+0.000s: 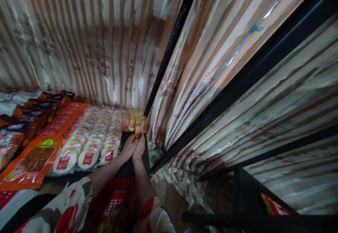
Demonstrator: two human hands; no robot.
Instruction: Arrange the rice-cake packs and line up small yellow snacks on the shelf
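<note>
Both my hands reach forward onto a dark shelf (pixel 126 169) and meet at a small yellow-and-red snack packet (pixel 138 130). My left hand (pixel 128 146) and my right hand (pixel 139 148) have their fingers pinched together on that packet. It stands at the front of a short row of similar small packets (pixel 133 120) by the shelf's right corner. Left of my hands lie rows of round white cakes in clear packs with red labels (pixel 89 141).
Orange flat packs (pixel 39 152) and dark snack bags (pixel 23 120) fill the shelf's left. A red basket (pixel 117 197) sits below my arms. A black shelf post (pixel 169 53) and striped satin curtain (pixel 227 85) close off the right.
</note>
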